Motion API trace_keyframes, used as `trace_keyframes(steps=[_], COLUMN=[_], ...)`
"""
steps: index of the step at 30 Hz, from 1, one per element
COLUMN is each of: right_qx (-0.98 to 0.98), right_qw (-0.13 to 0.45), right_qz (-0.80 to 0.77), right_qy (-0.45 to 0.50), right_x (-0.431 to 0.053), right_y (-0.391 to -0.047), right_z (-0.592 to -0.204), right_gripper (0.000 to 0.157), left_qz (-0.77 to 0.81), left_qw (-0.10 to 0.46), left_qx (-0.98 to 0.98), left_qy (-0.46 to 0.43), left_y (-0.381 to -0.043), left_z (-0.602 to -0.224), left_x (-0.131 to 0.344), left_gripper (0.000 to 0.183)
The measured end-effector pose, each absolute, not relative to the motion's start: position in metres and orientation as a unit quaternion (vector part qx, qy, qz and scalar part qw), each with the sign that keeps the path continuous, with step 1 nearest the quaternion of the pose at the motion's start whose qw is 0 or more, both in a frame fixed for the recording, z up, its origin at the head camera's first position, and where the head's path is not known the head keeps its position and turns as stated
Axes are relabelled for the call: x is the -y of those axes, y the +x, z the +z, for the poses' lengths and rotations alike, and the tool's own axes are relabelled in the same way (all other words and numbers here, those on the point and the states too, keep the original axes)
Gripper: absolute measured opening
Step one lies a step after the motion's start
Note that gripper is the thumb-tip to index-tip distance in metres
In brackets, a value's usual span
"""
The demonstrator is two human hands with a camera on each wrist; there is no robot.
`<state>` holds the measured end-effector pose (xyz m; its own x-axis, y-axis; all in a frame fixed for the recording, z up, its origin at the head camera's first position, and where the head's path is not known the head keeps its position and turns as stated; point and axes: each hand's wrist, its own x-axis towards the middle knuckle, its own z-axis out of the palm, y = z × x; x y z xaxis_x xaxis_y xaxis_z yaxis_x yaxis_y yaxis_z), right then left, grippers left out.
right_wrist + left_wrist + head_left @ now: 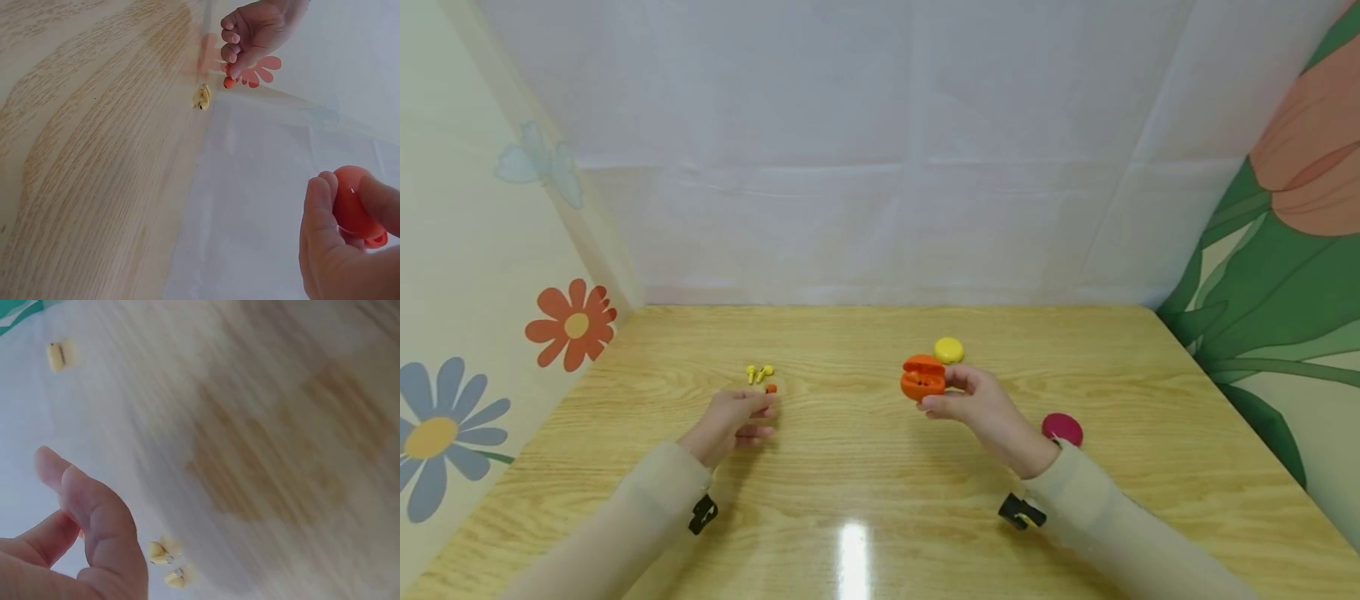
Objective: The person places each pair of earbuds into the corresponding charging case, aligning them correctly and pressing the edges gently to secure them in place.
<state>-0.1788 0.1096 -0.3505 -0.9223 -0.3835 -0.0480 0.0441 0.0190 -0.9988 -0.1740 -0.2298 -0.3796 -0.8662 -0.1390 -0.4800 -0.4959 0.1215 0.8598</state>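
My right hand (981, 408) holds an orange earbud case (922, 377) above the table, its lid raised and its opening facing me. Dark spots show inside the case. In the right wrist view the rounded back of the case (353, 203) sits between thumb and fingers. My left hand (730, 421) pinches a small orange earbud (771, 388) between thumb and forefinger; the right wrist view shows the earbud (229, 82) at the fingertips. Two yellow earbuds (760, 374) lie on the table just beyond the left hand.
A closed yellow case (949, 350) lies behind the right hand. Beside the right wrist is a dark pink case (1063, 428), partly covered by the sleeve. The wooden table (850, 467) ends at a white cloth backdrop (850, 167), with flower-patterned panels at both sides.
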Motion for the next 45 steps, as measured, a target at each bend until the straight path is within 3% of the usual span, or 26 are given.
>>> trace_keyframes(steps=[26, 45], right_qx=[-0.700, -0.697], right_qw=[0.153, 0.157], right_qz=[-0.688, -0.688], right_qy=[-0.114, -0.125], right_x=[-0.106, -0.106], right_y=[-0.179, -0.179], right_z=[-0.353, -0.355], right_gripper=[0.036, 0.035], left_qz=[0.651, 0.667], left_qw=[0.105, 0.096], left_qx=[-0.728, -0.717], left_qy=[-0.189, -0.180], left_y=[-0.155, -0.146], left_z=[-0.360, -0.352], left_x=[0.208, 0.190], left_gripper=[0.035, 0.027])
